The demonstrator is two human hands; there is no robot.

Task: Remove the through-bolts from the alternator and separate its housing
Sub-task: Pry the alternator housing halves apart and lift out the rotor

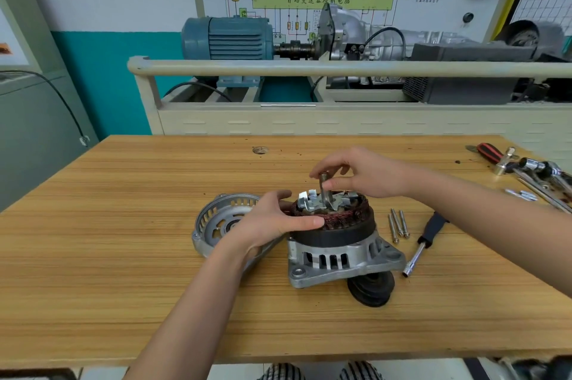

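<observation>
On the wooden bench, the alternator is seen opened, its rear cover beside it and through-bolts laid out; the stator is gripped by the left hand, the rotor shaft pinched by the right hand; lifting the rotor out is judged next; the wall chart reads "自动变速器控制电脑".

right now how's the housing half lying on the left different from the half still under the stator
The loose cover lies flat and empty, open side up; the lower housing half still carries the stator and shaft, and sits tilted on its pulley. Both are silver cast metal with vent slots.
</observation>
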